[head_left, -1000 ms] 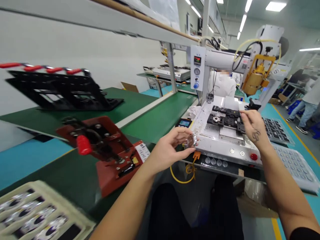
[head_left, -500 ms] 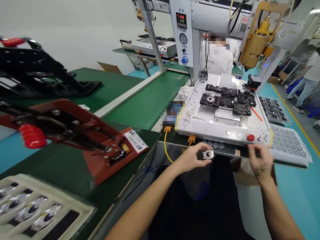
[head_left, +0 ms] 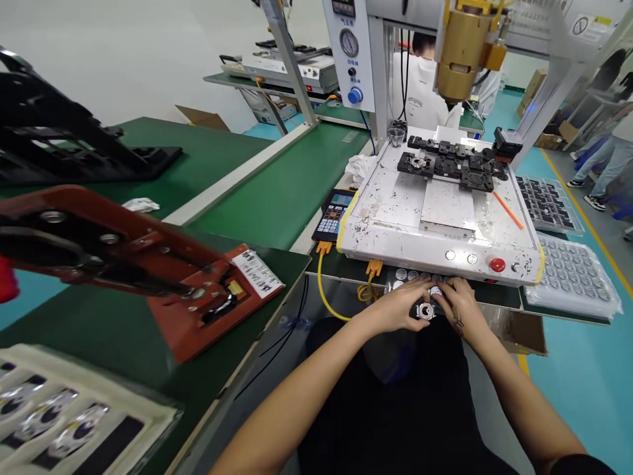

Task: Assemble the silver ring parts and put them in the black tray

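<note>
My left hand (head_left: 401, 309) reaches to the front edge of the machine bench. Between its thumb and fingers is a small round silver metal part (head_left: 426, 311) with a ring-shaped opening. Close beside it, my right hand (head_left: 461, 306) has its thumb and fingertips around a small round pale disc (head_left: 436, 290); whether the disc is lifted off its sheet I cannot make out. More such discs (head_left: 401, 274) lie in rows just behind my left fingers, partly covered by them.
Behind my hands stands a white machine base (head_left: 386, 231) bearing black fixtures (head_left: 448, 165) and a red button (head_left: 497, 264). A gold dispensing head (head_left: 459, 56) hangs above. At right lies a disc tray (head_left: 573, 270); at left, a red lever press (head_left: 198, 297) and a cream tray (head_left: 148, 402) of silver parts.
My right hand has come left from near the red button to the discs beside my left hand. My left hand, still holding the silver part, has moved slightly right. The view has shifted.
</note>
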`<state>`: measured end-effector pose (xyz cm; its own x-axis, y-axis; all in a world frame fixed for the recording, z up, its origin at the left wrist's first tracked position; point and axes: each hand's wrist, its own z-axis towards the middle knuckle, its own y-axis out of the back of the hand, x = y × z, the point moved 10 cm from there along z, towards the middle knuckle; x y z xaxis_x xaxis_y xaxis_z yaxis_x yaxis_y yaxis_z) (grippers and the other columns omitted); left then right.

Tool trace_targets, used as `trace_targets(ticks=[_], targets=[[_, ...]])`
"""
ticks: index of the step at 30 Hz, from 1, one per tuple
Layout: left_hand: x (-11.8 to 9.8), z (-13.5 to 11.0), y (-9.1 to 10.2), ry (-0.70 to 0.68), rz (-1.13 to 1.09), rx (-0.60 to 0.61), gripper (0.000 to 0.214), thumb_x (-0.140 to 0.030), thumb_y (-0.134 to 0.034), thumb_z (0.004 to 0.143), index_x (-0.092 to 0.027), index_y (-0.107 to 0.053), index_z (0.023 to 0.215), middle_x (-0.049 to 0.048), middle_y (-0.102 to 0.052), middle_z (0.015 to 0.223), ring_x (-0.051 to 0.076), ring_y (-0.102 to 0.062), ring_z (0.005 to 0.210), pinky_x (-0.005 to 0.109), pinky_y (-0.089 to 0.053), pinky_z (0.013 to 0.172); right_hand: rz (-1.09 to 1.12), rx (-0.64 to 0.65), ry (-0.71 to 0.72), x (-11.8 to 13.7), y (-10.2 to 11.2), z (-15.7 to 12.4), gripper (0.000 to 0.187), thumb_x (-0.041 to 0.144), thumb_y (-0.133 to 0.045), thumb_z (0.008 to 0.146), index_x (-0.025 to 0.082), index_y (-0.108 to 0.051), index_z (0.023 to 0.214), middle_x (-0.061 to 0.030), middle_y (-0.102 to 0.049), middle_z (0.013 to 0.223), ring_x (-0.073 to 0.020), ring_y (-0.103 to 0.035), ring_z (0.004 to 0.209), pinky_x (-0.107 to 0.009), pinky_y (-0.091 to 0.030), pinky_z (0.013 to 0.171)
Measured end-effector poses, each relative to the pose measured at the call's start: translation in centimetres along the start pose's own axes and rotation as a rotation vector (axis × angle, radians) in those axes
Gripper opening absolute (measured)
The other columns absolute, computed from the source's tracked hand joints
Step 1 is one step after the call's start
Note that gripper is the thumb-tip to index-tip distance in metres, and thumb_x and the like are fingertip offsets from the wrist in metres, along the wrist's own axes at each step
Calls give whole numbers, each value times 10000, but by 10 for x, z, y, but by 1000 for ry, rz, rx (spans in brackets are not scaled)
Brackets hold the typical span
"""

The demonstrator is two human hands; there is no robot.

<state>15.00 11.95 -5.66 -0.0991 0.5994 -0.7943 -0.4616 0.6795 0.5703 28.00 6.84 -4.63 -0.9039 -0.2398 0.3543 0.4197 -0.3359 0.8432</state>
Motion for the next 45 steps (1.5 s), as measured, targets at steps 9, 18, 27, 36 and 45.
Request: trace_targets(ticks=[9,18,27,36,45], targets=[[0,1,-1,25,-1,22,379,-192,-877,779,-211,-684,1105,179,-572,1644,348,-477,1587,526,-334,1353,46,-8,92,9,-2,-2,242,287,-576,1122,202,-734,1286,-117,-706,1064,-294,-641,1001,-433,-564,893],[-5,1,-1,71,-12,124,369,-174,-874,793,-208,-664,1095,195,-520,1685,340,-399,1637,527,-290,1369,108,-138,150,10,-4,-14,245,183,-602,1092,180,-754,1284,-150,-737,1050,-297,-660,979,-467,-585,887],[-1,8,7,131,-17,72,357,-181,-877,792,-230,-667,1076,149,-547,1663,365,-434,1606,514,-352,1323,284,-211,48,12,18,-60,157,173,-664,1037,258,-795,1057,-101,-800,1002,-274,-760,937,-459,-638,864],[-5,14,14,129,46,-149,354,-189,-855,818,-211,-658,1112,163,-657,1487,386,-550,1471,548,-424,1241,499,-258,-469,-25,62,-51,197,409,-650,1076,222,-713,1084,-34,-733,824,-205,-717,689,-334,-609,635],[-30,-60,35,393,-774,-465,483,-265,-921,806,-188,-675,1216,59,-788,1090,210,-795,957,337,-653,902,1148,-67,-714,13,36,-24,320,451,-906,879,207,-743,1004,13,-700,744,-123,-582,546,-282,-513,524]])
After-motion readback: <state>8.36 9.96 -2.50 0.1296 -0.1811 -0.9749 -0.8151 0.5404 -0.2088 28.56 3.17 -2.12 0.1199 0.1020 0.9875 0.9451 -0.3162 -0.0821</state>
